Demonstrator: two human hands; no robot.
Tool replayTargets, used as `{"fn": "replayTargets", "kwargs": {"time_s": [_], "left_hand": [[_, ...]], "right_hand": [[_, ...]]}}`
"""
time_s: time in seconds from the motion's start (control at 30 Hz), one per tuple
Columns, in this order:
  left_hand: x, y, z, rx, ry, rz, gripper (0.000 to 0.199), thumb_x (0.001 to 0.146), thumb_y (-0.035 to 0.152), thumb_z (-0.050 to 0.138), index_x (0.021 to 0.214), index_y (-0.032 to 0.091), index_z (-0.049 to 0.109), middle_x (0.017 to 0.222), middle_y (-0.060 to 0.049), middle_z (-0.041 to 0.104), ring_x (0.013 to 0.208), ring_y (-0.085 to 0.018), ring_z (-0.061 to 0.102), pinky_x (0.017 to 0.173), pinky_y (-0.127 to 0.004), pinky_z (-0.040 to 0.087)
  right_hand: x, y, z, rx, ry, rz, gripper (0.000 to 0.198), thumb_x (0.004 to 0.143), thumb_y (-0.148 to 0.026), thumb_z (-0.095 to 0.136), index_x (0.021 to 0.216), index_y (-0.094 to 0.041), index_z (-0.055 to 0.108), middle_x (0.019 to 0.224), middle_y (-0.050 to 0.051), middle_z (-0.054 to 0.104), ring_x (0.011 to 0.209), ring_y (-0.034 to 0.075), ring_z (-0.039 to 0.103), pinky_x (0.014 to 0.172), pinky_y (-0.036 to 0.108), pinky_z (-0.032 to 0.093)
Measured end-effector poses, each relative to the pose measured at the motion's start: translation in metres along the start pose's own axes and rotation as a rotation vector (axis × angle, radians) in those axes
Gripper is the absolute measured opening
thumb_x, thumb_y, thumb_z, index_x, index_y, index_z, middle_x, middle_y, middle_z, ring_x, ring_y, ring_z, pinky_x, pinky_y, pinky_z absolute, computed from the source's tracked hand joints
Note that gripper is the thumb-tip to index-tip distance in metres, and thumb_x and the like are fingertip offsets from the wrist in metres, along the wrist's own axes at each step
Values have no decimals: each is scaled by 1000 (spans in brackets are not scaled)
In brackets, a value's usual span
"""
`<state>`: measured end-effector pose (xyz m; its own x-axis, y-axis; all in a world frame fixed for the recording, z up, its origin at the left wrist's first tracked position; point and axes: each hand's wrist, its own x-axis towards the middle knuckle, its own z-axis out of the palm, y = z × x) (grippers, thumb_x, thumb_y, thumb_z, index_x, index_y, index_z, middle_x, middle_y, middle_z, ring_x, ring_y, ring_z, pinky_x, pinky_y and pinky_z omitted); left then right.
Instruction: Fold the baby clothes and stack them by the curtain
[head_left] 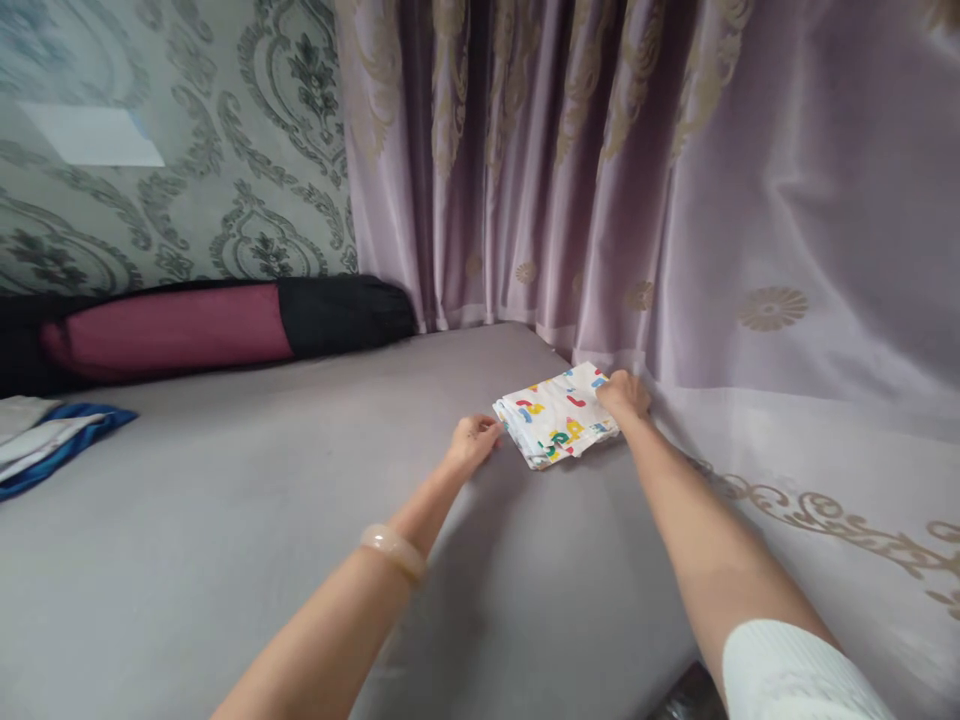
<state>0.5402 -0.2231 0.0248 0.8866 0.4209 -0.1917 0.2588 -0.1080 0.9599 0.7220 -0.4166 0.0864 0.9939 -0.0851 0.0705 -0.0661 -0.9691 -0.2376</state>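
A folded white cloth (559, 415) with a bright red, yellow, green and blue print lies in layers on the grey bed surface, close to the curtain. At its left edge my left hand (476, 442) has its fingers closed on the layered side; a pale bangle circles that wrist. My right hand (625, 396) is closed on the right edge, its fingertips partly hidden. What kind of item the folded cloth is, I cannot tell.
Blue and white folded fabric (56, 440) lies at the far left. A long black and maroon bolster-like roll (180, 330) rests along the patterned wall. A lilac curtain (510, 200) hangs along the back and right. Something dark and shiny (690, 697) shows at the bottom edge.
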Motion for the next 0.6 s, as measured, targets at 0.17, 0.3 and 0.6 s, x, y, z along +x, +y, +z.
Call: {"fn": "replayTargets", "kwargs": {"time_s": [0.17, 0.3, 0.6], "left_hand": [[-17, -26, -81, 402, 186, 141, 23, 82, 25, 53, 98, 15, 67, 74, -5, 69, 70, -16, 62, 68, -25, 46], [-35, -55, -154, 713, 290, 175, 33, 85, 30, 45, 108, 17, 65, 94, -9, 69, 87, -21, 64, 83, -31, 48], [-106, -124, -307, 1145, 432, -63, 57, 89, 50, 30, 133, 21, 50, 143, -12, 49, 133, -29, 41, 104, -44, 35]], "right_hand": [[-13, -6, 5, -54, 27, -70, 37, 87, -18, 46, 117, -8, 64, 116, 23, 64, 111, 32, 61, 91, 39, 47], [-17, -7, 20, -116, 116, -281, 44, 94, -33, 40, 128, -9, 56, 131, 21, 56, 127, 31, 47, 105, 46, 35], [-10, 3, 51, -59, -53, -266, 61, 97, -51, 13, 140, -24, 45, 152, 8, 37, 138, 31, 30, 109, 59, 22]]}}
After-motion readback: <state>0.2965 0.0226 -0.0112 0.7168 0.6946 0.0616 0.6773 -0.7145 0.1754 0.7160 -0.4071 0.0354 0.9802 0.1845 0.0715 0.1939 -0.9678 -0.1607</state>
